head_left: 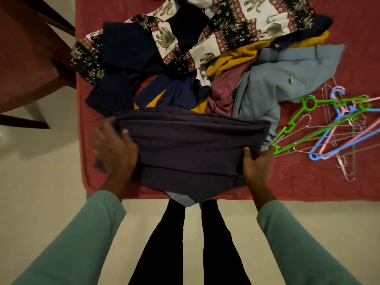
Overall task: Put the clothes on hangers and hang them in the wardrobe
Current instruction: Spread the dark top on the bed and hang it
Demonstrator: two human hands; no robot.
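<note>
**Sorting day:** A person in green sleeves (82,233) stands at the near edge of a red cover (320,188) and holds a dark garment (189,145) by both ends. The left hand (117,145) curls over the garment's left edge, thumb on top. The right hand (257,163) grips the right edge, thumb on top and fingers hidden beneath.

The garment is a dull purple-grey and lies in wide flat folds, its long axis running left to right between the two hands. Its near part hangs over the cover's edge, where a pale cloth shows under it. The folds hide what kind of garment it is.

The hangers lie on the cover to the right, fanned and overlapping: a green hanger (320,130), a blue hanger (314,156) and several thin wire hangers (347,171). The green hanger's near end sits just beside the right hand, so that hand is plainly the nearer. The left hand is well apart from them, across the garment's full length. A reach for a hanger would likely fall to the right hand, leaving the left to carry the cloth, and the tangle suggests one hanger may drag others with it.

Beyond the garment lies the pile waiting to be hung: an elephant print (236,17), a navy cloth (127,48), a mustard piece (232,58), a mauve piece (224,89) and a pale blue shirt (277,79). No wardrobe is in view.
</note>
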